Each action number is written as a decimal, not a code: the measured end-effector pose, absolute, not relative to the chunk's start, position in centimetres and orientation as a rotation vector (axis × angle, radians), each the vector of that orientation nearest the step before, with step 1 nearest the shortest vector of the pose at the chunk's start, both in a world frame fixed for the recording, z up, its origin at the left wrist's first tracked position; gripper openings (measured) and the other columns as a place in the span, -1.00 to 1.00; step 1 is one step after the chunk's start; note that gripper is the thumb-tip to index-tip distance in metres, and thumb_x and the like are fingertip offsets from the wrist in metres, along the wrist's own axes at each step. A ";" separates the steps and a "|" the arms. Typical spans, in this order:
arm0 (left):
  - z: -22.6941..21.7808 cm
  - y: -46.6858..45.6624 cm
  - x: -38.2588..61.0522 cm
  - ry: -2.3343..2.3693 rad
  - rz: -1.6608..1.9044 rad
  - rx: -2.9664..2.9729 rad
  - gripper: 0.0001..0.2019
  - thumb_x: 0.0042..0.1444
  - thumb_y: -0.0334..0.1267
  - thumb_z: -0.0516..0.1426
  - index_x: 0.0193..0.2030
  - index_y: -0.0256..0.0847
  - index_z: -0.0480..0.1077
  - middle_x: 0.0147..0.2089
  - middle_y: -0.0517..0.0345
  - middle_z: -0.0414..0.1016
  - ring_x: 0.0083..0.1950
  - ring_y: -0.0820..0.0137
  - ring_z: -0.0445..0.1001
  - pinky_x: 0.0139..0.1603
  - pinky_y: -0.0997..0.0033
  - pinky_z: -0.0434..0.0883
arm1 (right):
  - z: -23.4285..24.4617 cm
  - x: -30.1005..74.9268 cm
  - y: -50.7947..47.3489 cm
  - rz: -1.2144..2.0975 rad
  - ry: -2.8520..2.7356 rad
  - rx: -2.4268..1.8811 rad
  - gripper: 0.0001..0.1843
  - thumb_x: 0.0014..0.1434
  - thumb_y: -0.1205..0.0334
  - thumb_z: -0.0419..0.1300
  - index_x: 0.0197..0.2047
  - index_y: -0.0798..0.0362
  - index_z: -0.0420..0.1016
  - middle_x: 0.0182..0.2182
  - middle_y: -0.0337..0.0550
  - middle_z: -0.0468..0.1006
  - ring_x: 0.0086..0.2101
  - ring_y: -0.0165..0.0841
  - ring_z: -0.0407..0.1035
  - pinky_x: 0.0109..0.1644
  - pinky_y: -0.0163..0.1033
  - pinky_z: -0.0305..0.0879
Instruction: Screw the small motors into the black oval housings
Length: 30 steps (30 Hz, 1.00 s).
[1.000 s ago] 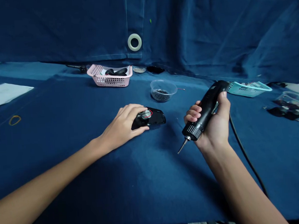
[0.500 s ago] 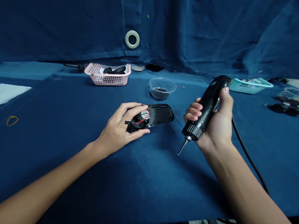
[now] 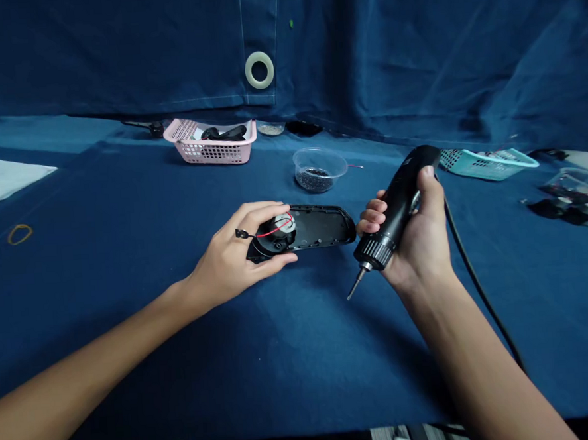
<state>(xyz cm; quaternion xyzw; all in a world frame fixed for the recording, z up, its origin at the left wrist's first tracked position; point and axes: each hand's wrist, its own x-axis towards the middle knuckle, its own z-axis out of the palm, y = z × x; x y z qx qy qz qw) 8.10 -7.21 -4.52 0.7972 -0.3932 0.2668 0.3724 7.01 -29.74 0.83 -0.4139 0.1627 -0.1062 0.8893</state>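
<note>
My left hand (image 3: pixel 230 247) grips the left end of a black plastic housing (image 3: pixel 324 226), thumb along the near side and fingers over the far side. Inside that end sits a round silver motor (image 3: pixel 285 223) with a red and a black wire; a small black connector (image 3: pixel 242 234) lies over my fingers. In my right hand (image 3: pixel 419 232) is a black electric screwdriver (image 3: pixel 397 204), fingers wrapped round its body. Its bit (image 3: pixel 356 284) points down and to the left, apart from the housing. A black cord (image 3: pixel 477 285) trails from the tool down the right side.
Behind the housing stands a clear tub (image 3: pixel 319 172) of small dark screws. A pink basket (image 3: pixel 215 150) with black parts is at the back, a teal basket (image 3: pixel 492 165) at the back right. Dark parts (image 3: pixel 562 207) lie far right. A rubber band (image 3: pixel 20 233) and paper (image 3: pixel 10 179) are left.
The screwdriver has shifted slightly left, towards the housing. The housing has tilted a little, showing more of its inside, and its right end reaches further right. The connector has moved left.
</note>
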 end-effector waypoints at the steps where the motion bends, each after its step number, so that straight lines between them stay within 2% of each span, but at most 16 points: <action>1: -4.5 -7.2 8.1 -0.998 0.686 2.046 -0.43 0.10 -0.22 0.31 0.21 -0.20 0.25 0.16 0.01 0.40 0.20 0.33 0.40 0.28 0.33 0.35 | 0.8 7.0 -29.7 -0.221 0.340 -0.880 -0.53 0.18 -0.19 0.12 -0.38 0.11 0.24 -0.62 -0.33 0.23 -0.64 -0.59 0.16 -0.63 -0.48 0.21; 5: -4.6 -7.1 8.2 -0.953 0.700 2.043 -0.44 0.11 -0.25 0.30 0.23 -0.21 0.25 0.18 0.01 0.40 0.20 0.33 0.40 0.28 0.36 0.35 | 0.4 7.1 -29.7 -0.255 0.354 -1.048 -0.66 0.06 0.04 0.30 -0.35 0.08 0.27 -0.56 -0.33 0.30 -0.62 -0.57 0.22 -0.62 -0.45 0.26; 9: -4.7 -7.0 8.3 -0.951 0.696 2.045 -0.45 0.12 -0.25 0.29 0.22 -0.23 0.26 0.18 -0.01 0.40 0.22 0.32 0.39 0.28 0.36 0.35 | 0.0 6.9 -29.8 -0.275 0.341 -1.226 -0.58 -0.05 0.02 0.39 -0.26 0.06 0.33 -0.37 -0.26 0.46 -0.59 -0.54 0.31 -0.61 -0.38 0.33; 13: -4.9 -6.8 8.5 -0.912 0.676 2.069 -0.44 0.10 -0.18 0.31 0.22 -0.20 0.26 0.19 0.01 0.40 0.22 0.30 0.39 0.28 0.33 0.35 | -0.3 7.0 -30.0 -0.252 0.346 -1.328 -0.51 -0.08 0.00 0.41 -0.20 0.08 0.35 -0.25 -0.22 0.49 -0.60 -0.57 0.32 -0.60 -0.38 0.36; 16: -4.8 -6.6 8.6 -0.813 0.682 2.077 -0.42 0.07 -0.12 0.33 0.19 -0.17 0.28 0.18 0.03 0.42 0.19 0.28 0.42 0.25 0.30 0.38 | -0.5 7.2 -30.1 -0.209 0.353 -1.369 -0.52 -0.06 -0.01 0.40 -0.19 0.09 0.35 -0.32 -0.23 0.48 -0.62 -0.55 0.33 -0.63 -0.39 0.33; 19: -4.7 -6.8 8.8 -0.744 0.657 2.084 -0.41 0.03 -0.08 0.35 0.17 -0.14 0.29 0.16 0.05 0.44 0.15 0.26 0.45 0.21 0.27 0.41 | -0.6 7.1 -29.9 -0.118 0.344 -1.382 -0.55 -0.04 -0.02 0.39 -0.28 0.10 0.33 -0.51 -0.26 0.41 -0.64 -0.49 0.32 -0.65 -0.39 0.27; 23: -4.8 -7.4 9.3 -0.749 0.515 2.074 -0.36 0.01 -0.04 0.35 0.20 -0.08 0.28 0.20 0.07 0.43 0.18 0.23 0.45 0.24 0.22 0.38 | -0.8 7.0 -29.2 0.002 0.317 -1.356 -0.63 -0.01 0.09 0.37 -0.28 0.11 0.33 -0.60 -0.26 0.35 -0.64 -0.48 0.29 -0.61 -0.37 0.28; 27: -4.3 -5.3 10.0 -0.786 0.111 2.327 -0.06 -0.01 0.10 0.32 0.43 -0.02 -0.02 0.36 0.02 0.25 0.36 0.11 0.27 0.34 0.06 0.26 | -1.6 7.2 -29.3 -0.046 0.320 -1.306 -0.67 0.00 0.21 0.34 -0.23 0.11 0.31 -0.55 -0.31 0.32 -0.60 -0.54 0.27 -0.55 -0.40 0.33; 28: -3.7 -4.0 9.9 -0.790 -0.020 2.448 -0.08 0.01 0.15 0.28 0.44 0.00 -0.02 0.37 0.03 0.25 0.36 0.07 0.25 0.32 0.02 0.27 | -1.9 7.2 -29.5 -0.060 0.328 -1.298 -0.67 0.00 0.22 0.34 -0.22 0.11 0.31 -0.54 -0.31 0.33 -0.60 -0.54 0.28 -0.55 -0.41 0.33; 29: -2.7 -2.3 9.6 -0.829 -0.173 2.557 -0.22 0.07 0.19 0.22 0.39 0.04 0.12 0.34 0.08 0.30 0.33 0.05 0.31 0.27 0.01 0.32 | -2.3 7.3 -29.8 -0.066 0.340 -1.291 -0.67 0.01 0.23 0.34 -0.21 0.11 0.31 -0.54 -0.32 0.33 -0.60 -0.54 0.28 -0.56 -0.41 0.32; 30: -1.5 -0.5 9.1 -0.818 -0.181 2.620 -0.35 0.09 0.22 0.18 0.30 0.10 0.27 0.23 0.16 0.44 0.22 0.05 0.42 0.21 0.00 0.38 | -2.6 7.2 -30.0 -0.063 0.354 -1.285 -0.67 0.02 0.24 0.33 -0.21 0.11 0.30 -0.54 -0.32 0.34 -0.60 -0.53 0.29 -0.57 -0.41 0.31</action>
